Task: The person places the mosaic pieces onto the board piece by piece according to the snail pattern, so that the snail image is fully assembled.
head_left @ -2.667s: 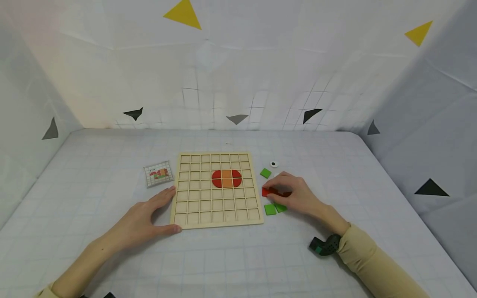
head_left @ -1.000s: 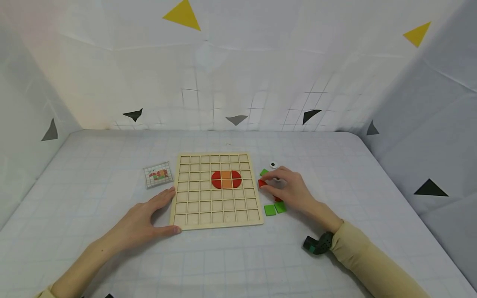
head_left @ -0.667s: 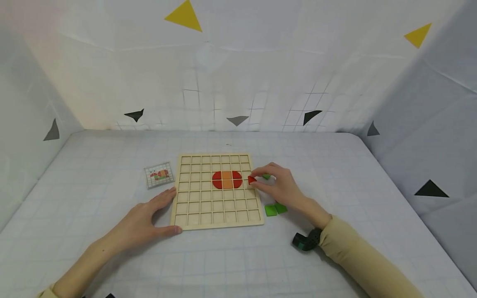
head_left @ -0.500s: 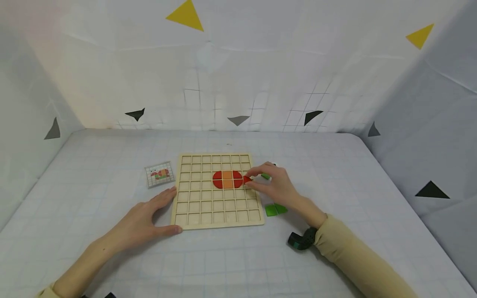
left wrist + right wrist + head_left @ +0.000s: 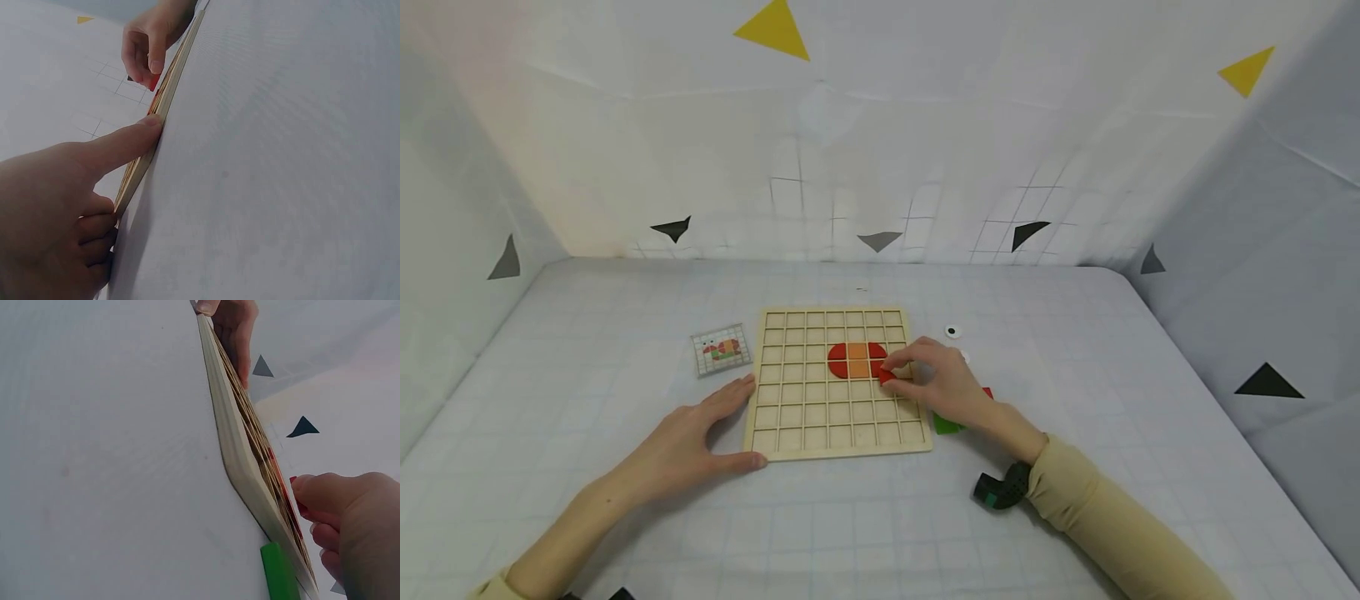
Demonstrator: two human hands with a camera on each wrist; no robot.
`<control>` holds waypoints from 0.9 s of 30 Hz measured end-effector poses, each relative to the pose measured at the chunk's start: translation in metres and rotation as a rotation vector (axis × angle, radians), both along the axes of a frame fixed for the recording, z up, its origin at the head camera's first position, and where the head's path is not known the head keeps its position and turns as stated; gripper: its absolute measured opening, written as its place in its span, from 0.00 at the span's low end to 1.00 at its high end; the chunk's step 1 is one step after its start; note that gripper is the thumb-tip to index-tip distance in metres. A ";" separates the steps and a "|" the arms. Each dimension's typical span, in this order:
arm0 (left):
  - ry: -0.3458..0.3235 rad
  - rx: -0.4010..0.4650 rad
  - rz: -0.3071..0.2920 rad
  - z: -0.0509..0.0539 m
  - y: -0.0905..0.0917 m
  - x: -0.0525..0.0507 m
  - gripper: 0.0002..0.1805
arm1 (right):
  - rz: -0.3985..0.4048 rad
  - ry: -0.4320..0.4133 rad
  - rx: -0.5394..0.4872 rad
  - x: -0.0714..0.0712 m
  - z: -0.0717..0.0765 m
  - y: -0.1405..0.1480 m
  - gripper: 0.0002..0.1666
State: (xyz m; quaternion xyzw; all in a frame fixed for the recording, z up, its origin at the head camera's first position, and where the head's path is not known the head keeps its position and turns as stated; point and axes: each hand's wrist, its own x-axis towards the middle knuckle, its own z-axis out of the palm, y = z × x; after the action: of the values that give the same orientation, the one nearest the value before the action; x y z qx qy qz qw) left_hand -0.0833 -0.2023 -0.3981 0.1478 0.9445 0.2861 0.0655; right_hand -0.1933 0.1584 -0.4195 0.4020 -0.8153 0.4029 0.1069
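A square wooden grid board (image 5: 812,412) lies on the table. Red rounded tiles (image 5: 837,361) and orange square tiles (image 5: 857,361) fill several of its cells. My right hand (image 5: 946,379) pinches a small red tile (image 5: 887,376) between thumb and fingertips, over the cells at the right end of that shape. Its exact outline is partly covered by the fingers. My left hand (image 5: 688,433) touches the board's left side, thumb at the near left corner and fingers spread along the edge. In the left wrist view, the thumb (image 5: 128,145) rests against the board's rim.
Left of the board lies a small picture card (image 5: 721,350) with a gridded coloured figure. Beyond the right hand are a white eye disc (image 5: 952,332), another partly hidden one, a red piece (image 5: 988,392) and a green tile (image 5: 946,425), both partly covered.
My right hand has picked a red tile from the loose pieces right of the board and carried it left over the board, then slightly nearer. My left hand has stayed in place.
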 end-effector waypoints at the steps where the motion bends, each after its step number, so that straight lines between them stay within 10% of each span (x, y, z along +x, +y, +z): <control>1: 0.000 0.001 0.000 0.000 0.000 0.000 0.57 | 0.008 0.004 0.000 0.000 0.000 0.000 0.15; 27: -0.010 0.005 0.005 -0.002 0.000 -0.001 0.57 | 0.079 0.050 0.041 0.001 -0.005 0.002 0.13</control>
State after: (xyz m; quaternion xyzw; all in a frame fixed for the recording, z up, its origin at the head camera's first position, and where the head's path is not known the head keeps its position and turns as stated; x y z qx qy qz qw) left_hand -0.0840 -0.2022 -0.4000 0.1439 0.9438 0.2894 0.0693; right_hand -0.1925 0.1604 -0.4244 0.4457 -0.8041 0.3798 0.1029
